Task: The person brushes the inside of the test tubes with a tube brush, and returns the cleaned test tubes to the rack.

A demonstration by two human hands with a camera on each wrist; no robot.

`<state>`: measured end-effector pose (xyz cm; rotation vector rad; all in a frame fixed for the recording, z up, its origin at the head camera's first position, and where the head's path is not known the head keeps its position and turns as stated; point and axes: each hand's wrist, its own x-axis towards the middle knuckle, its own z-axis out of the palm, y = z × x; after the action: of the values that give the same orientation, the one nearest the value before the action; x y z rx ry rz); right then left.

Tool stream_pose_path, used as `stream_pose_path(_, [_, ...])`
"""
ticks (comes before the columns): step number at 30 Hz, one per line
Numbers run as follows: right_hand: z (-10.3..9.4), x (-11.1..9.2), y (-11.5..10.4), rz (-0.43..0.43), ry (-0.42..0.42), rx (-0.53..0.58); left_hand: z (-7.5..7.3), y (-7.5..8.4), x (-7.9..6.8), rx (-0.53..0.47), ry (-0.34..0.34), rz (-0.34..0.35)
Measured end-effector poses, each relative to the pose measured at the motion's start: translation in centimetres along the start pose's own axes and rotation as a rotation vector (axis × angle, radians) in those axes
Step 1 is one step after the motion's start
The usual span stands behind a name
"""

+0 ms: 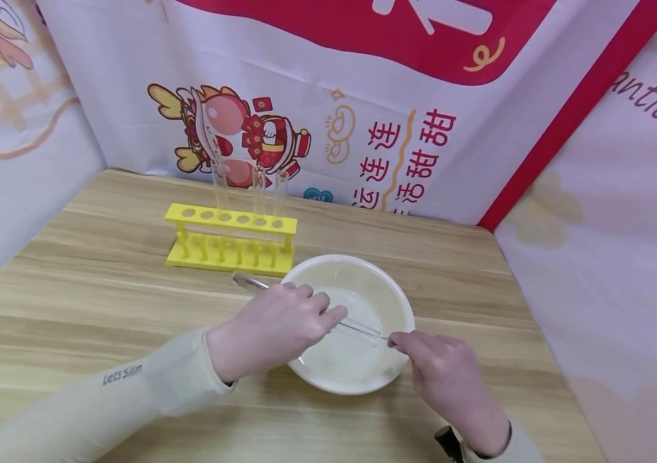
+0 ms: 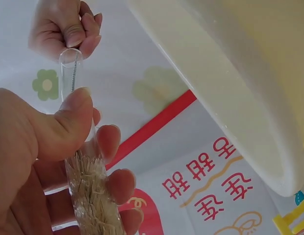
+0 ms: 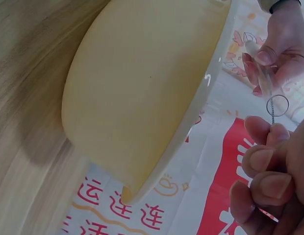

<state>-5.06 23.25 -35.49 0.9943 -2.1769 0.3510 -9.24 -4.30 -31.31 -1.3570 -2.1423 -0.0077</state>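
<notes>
Over a cream bowl [image 1: 399,299], my left hand [image 1: 288,321] grips a clear glass test tube [image 2: 68,73], thumb on one side and fingers curled round the other. Inside the tube sits a test tube brush [image 2: 93,196], its pale bristles towards the closed end. The twisted wire handle [image 3: 272,112] comes out of the tube's mouth. My right hand [image 1: 450,370] pinches that wire just beyond the mouth, between thumb and forefinger. In the head view the tube lies slanted across the bowl, its closed end pointing left.
A yellow test tube rack [image 1: 230,263] stands behind and left of the bowl, with three clear tubes [image 1: 221,186] upright in it. The wooden table [image 1: 108,308] meets printed cloth walls [image 1: 317,77] at the back and sides.
</notes>
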Motion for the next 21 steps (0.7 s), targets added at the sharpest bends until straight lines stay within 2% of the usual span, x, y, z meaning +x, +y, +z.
stream_pose_path(8, [-0.1, 1.0, -0.8, -0.068, 0.09, -0.124, -0.3, 0.0, 0.1, 0.025, -0.027, -0.009])
stream_pose_path(15, [-0.8, 2.1, -0.9, -0.174, 0.146, -0.31, -0.8, -0.1, -0.4, -0.086, -0.089, -0.046])
stream_pose_path(21, [-1.2, 2.5, -0.9, -0.25, 0.226, -0.371, -1.3, -0.2, -0.8, -0.133, -0.133, -0.067])
